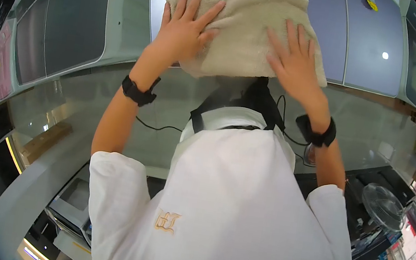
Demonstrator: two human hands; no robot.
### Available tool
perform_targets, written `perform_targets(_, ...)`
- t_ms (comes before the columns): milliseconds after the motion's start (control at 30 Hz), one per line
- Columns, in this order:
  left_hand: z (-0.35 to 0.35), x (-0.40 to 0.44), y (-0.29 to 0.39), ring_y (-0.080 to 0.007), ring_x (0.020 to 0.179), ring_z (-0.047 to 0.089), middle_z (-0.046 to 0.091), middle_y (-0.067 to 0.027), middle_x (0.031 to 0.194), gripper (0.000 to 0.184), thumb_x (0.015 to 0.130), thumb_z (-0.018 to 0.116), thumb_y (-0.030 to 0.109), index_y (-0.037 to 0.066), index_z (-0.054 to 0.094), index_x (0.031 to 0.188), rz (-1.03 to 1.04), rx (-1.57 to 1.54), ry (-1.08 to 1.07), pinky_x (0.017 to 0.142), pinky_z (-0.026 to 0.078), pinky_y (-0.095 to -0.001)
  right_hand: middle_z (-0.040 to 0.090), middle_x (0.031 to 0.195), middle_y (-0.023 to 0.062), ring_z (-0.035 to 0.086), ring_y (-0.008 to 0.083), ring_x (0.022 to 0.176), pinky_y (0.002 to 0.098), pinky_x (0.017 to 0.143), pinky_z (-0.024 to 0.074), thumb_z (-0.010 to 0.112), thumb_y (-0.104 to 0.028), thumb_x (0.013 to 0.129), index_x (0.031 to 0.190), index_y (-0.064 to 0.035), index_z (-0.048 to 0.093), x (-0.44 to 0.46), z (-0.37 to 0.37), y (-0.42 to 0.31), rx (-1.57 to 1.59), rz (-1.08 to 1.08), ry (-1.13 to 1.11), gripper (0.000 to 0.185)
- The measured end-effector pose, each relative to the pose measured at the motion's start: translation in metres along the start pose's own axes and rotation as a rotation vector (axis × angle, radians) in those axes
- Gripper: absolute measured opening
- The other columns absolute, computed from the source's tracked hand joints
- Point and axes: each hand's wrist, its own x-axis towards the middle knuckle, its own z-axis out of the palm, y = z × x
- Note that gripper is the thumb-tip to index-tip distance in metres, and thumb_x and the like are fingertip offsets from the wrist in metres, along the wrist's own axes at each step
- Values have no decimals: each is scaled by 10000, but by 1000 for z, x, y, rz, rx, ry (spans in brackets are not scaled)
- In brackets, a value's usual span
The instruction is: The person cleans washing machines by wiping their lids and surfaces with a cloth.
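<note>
A beige terry towel lies creased at the top centre, over a pale glossy panel, with a dark stitched line along its upper left edge. My left hand rests palm down on its left part, fingers spread. On the right part, my right hand is also laid flat with fingers apart, slightly blurred. Neither hand is closed round the cloth. Each wrist wears a black band. The towel's near edge hangs just in front of my body, and what lies beneath it is hidden.
Bluish glossy panels stand to the right, and a dark-panelled unit to the left. Black cables run by my waist. A round fan is at the lower right, and a brown cardboard box at the left.
</note>
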Motion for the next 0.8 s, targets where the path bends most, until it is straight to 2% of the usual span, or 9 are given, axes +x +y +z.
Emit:
perform_targets(100, 2, 30, -17, -464, 1597, 186, 199, -147, 1758, 599, 1096, 467, 506, 452, 282, 1664, 44, 34, -10, 1221, 200, -725, 237, 1727, 201, 222, 468, 1581, 706, 1222, 214, 612, -434, 1016, 1643, -280, 397, 34, 2, 7, -56, -1, 57, 681)
perform_targets(200, 3, 52, -24, -462, 1594, 205, 237, -173, 1743, 594, 1079, 504, 480, 438, 333, 1647, 30, -1, 25, 1240, 206, -691, 229, 1742, 177, 192, 490, 1583, 694, 1236, 185, 562, -471, 1040, 1658, -295, 367, 53, 18, 4, -57, 23, 104, 672)
perform_targets(300, 9, 46, -16, -468, 1564, 282, 307, -204, 1709, 596, 1066, 551, 424, 403, 375, 1636, 15, -38, 139, 1226, 281, -660, 266, 1734, 151, 229, 472, 1577, 675, 1239, 209, 563, -459, 1043, 1647, -300, 387, 42, 21, -10, 87, -6, 161, 649)
perform_targets(400, 8, 18, 0, -469, 1539, 333, 350, -237, 1676, 616, 1051, 589, 371, 320, 401, 1635, -18, -62, 184, 1209, 341, -621, 315, 1718, 123, 283, 431, 1566, 647, 1241, 234, 562, -440, 1050, 1635, -288, 407, 4, 10, -15, 130, -16, 120, 624)
perform_targets(500, 4, -11, 21, -473, 1526, 353, 365, -265, 1656, 622, 1048, 587, 315, 236, 401, 1636, -103, -6, 149, 1211, 351, -594, 349, 1703, 101, 316, 397, 1556, 631, 1236, 258, 558, -401, 1059, 1629, -269, 418, -12, 4, -5, 25, 107, 125, 601)
perform_targets(600, 0, -2, 22, -486, 1515, 360, 367, -294, 1642, 608, 1044, 568, 253, 190, 410, 1628, -94, 42, 113, 1198, 368, -595, 399, 1665, 138, 369, 407, 1525, 624, 1227, 297, 598, -386, 1036, 1581, -236, 488, -4, 7, 5, -23, 58, 184, 576)
perform_targets(700, -2, 41, -15, -508, 1520, 336, 360, -291, 1650, 593, 1069, 524, 208, 187, 379, 1644, 35, -11, 33, 1237, 323, -562, 425, 1646, 150, 404, 412, 1503, 616, 1219, 316, 577, -336, 1054, 1579, -218, 488, 27, 25, 30, -49, 5, 242, 546)
perform_targets(767, 17, 84, -59, -509, 1542, 299, 324, -301, 1669, 567, 1075, 508, 180, 168, 409, 1633, 140, -56, -19, 1275, 261, -521, 461, 1588, 222, 458, 473, 1430, 601, 1167, 382, 565, -232, 1032, 1547, -128, 494, 44, 13, 33, 11, -22, 282, 531)
perform_targets(800, 9, 86, -54, -504, 1523, 332, 368, -316, 1631, 542, 1068, 512, 192, 95, 433, 1595, 124, -63, -16, 1261, 287, -519, 479, 1560, 259, 485, 503, 1393, 594, 1141, 414, 559, -180, 1021, 1532, -83, 496, 48, 6, 32, 39, -35, 301, 524)
